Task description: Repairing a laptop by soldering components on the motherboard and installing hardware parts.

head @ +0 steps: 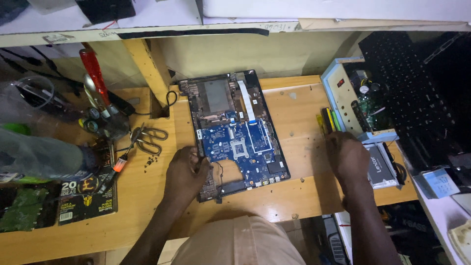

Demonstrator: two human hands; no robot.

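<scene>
Left hand (185, 172) rests flat, fingers spread, on the near-left edge of the opened laptop base (233, 132) lying mid-worktop (299, 122), while the right hand (347, 156) seemingly pinches yellow-handled tools (327, 119) beside it, so steady pressure there keeps the board from sliding.

Scissors (149, 138), magazine (88, 195), red-handled tool (94, 72) on wooden workbench (147, 196).

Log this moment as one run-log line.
left hand: rests on laptop base left edge | right hand: at yellow-handled tools, grip unclear | blue motherboard exposed | scissors on wooden bench
</scene>
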